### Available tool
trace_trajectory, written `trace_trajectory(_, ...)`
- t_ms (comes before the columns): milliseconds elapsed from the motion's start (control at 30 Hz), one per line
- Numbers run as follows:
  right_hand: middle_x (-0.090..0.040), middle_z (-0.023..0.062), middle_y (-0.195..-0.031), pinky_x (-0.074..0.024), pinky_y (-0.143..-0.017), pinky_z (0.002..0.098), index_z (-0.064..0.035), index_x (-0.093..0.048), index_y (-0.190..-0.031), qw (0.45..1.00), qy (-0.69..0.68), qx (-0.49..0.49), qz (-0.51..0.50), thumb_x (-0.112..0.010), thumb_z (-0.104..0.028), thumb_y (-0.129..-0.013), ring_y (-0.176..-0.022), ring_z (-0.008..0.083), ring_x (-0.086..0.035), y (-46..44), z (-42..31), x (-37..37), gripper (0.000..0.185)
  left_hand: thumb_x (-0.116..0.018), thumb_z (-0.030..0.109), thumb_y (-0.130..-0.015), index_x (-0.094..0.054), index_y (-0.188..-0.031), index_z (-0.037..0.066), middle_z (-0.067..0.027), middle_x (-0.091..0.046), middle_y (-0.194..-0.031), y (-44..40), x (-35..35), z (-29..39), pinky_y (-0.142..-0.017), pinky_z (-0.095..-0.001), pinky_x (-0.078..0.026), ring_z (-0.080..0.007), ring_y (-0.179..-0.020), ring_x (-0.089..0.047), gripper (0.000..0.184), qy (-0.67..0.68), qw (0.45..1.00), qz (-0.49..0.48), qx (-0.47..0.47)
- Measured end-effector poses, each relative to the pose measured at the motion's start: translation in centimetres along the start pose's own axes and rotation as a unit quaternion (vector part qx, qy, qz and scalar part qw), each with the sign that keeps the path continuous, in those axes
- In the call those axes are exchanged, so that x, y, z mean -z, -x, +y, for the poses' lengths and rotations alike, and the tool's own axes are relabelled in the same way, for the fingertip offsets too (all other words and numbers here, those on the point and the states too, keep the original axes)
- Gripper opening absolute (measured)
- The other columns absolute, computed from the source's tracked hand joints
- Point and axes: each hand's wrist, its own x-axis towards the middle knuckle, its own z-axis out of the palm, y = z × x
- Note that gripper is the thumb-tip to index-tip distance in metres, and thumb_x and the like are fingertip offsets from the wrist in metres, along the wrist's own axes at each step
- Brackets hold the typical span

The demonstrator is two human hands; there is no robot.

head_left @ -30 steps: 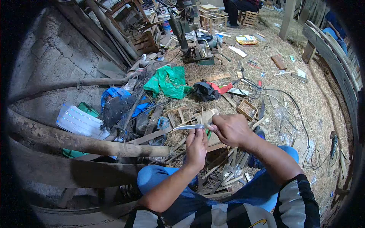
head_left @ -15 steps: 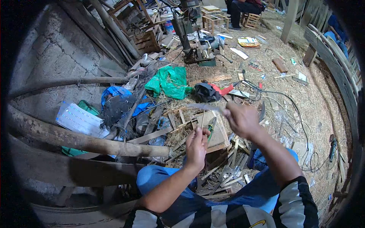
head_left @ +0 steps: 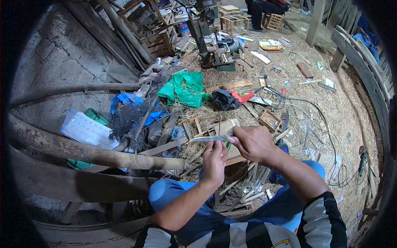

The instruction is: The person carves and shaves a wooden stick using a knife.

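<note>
My right hand (head_left: 257,144) is closed around a knife (head_left: 206,139), its blade level and pointing left. The blade crosses just above the fingers of my left hand (head_left: 214,162). Those fingers pinch a thin wooden stick (head_left: 220,123), which stands upright behind the blade. The blade appears to lie against the stick; I cannot tell whether it cuts in. Below and behind both hands is a wooden block (head_left: 235,160), partly covered by them. A green-handled tool (head_left: 229,146) shows in part between the hands.
Wood scraps (head_left: 248,197) lie between my knees. A small wooden box (head_left: 269,120), a green plastic bag (head_left: 182,89) and a red power tool (head_left: 244,96) lie ahead. A bamboo pole (head_left: 95,151) runs along the left. Two other people sit farther off.
My right hand has come down and left, bringing the knife from above the stick to just over my left fingers. The small wooden box is now uncovered.
</note>
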Motion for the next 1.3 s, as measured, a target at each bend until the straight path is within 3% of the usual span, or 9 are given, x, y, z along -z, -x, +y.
trace_trajectory(100, -0.06, 0.0133, -0.068, -0.0446, -0.051, 0.0473, -0.0075, -0.053, -0.089, 1.0, -0.003, 0.002, 0.003, -0.052, -0.037, -0.097, -0.06, 0.0367, -0.061, 0.0, 0.1, -0.1, 0.03, -0.043, 0.031, -0.106, -0.054, -0.096, 0.012, 0.0077, -0.037, -0.067, -0.1, -0.2, -0.2, -0.043, -0.0187, -0.022, -0.0012, -0.049, -0.03, 0.024, -0.017, 1.0, 0.008, -0.007)
trace_trajectory(500, -0.058, 0.0117, -0.064, -0.0447, -0.049, 0.0463, -0.0095, -0.051, -0.085, 0.997, 0.047, 0.025, 0.05, -0.053, -0.037, -0.096, -0.056, 0.0338, -0.06, -0.6, 1.0, 0.1, 0.029, -0.049, 0.033, -0.105, -0.054, -0.091, 0.014, 0.0085, -0.039, -0.066, -0.2, -0.5, 0.0, -0.043, -0.0202, -0.021, -0.0013, -0.049, -0.029, 0.024, -0.036, 0.998, 0.015, -0.04)
trace_trajectory(633, -0.064, 0.0125, -0.069, -0.0454, -0.048, 0.0474, -0.0097, -0.053, -0.086, 0.993, 0.09, -0.039, 0.065, -0.049, -0.043, -0.099, -0.06, 0.0354, -0.063, -1.4, 3.5, 0.7, 0.036, -0.049, 0.029, -0.105, -0.058, -0.093, 0.012, 0.0081, -0.041, -0.071, 0.2, 0.0, 0.2, -0.047, -0.0191, -0.022, -0.0004, -0.056, -0.03, 0.022, -0.011, 1.0, 0.024, -0.004)
trace_trajectory(700, -0.063, 0.0131, -0.067, -0.0447, -0.047, 0.048, -0.0104, -0.053, -0.088, 0.981, 0.114, -0.143, 0.071, -0.047, -0.044, -0.099, -0.059, 0.036, -0.063, -1.9, 4.9, 1.6, 0.036, -0.048, 0.035, -0.105, -0.054, -0.09, 0.013, 0.0092, -0.037, -0.063, 0.3, 0.0, -0.2, -0.041, -0.0202, -0.021, -0.0012, -0.049, -0.03, 0.027, -0.051, 0.998, 0.024, -0.019)
trace_trajectory(833, -0.06, 0.0144, -0.063, -0.0439, -0.048, 0.0497, -0.0106, -0.054, -0.09, 0.984, 0.078, -0.116, 0.108, -0.049, -0.042, -0.099, -0.057, 0.0378, -0.061, -1.6, 3.2, 2.4, 0.033, -0.046, 0.036, -0.105, -0.054, -0.091, 0.012, 0.0091, -0.038, -0.063, 0.0, 0.6, 0.1, -0.042, -0.0193, -0.023, -0.0014, -0.049, -0.031, 0.029, -0.045, 0.998, 0.013, 0.029)
trace_trajectory(967, -0.061, 0.0138, -0.067, -0.0443, -0.049, 0.049, -0.009, -0.053, -0.086, 0.997, 0.007, -0.012, 0.075, -0.051, -0.037, -0.097, -0.057, 0.0378, -0.061, -0.7, 1.2, 0.6, 0.031, -0.043, 0.035, -0.106, -0.054, -0.093, 0.011, 0.0087, -0.04, -0.064, -0.4, 0.6, 0.8, -0.043, -0.0183, -0.026, -0.0018, -0.049, -0.033, 0.029, -0.035, 0.997, 0.024, 0.057)
trace_trajectory(1167, -0.059, 0.0138, -0.068, -0.045, -0.052, 0.0466, -0.008, -0.052, -0.088, 1.0, 0.005, -0.004, 0.004, -0.049, -0.04, -0.098, -0.061, 0.037, -0.061, -0.2, 0.6, -0.2, 0.033, -0.043, 0.035, -0.106, -0.052, -0.095, 0.012, 0.0078, -0.038, -0.066, 0.0, 0.1, 0.9, -0.042, -0.0191, -0.027, -0.002, -0.049, -0.032, 0.027, -0.013, 0.998, -0.015, 0.053)
trace_trajectory(1300, -0.059, 0.0138, -0.068, -0.0448, -0.052, 0.0468, -0.0074, -0.052, -0.088, 1.0, -0.009, 0.009, 0.008, -0.05, -0.039, -0.097, -0.062, 0.0371, -0.061, -0.1, 0.7, -0.4, 0.033, -0.043, 0.035, -0.106, -0.048, -0.09, 0.013, 0.0071, -0.034, -0.065, 0.1, -0.1, 1.0, -0.041, -0.0201, -0.027, -0.0029, -0.048, -0.03, 0.028, -0.012, 0.998, -0.025, 0.056)
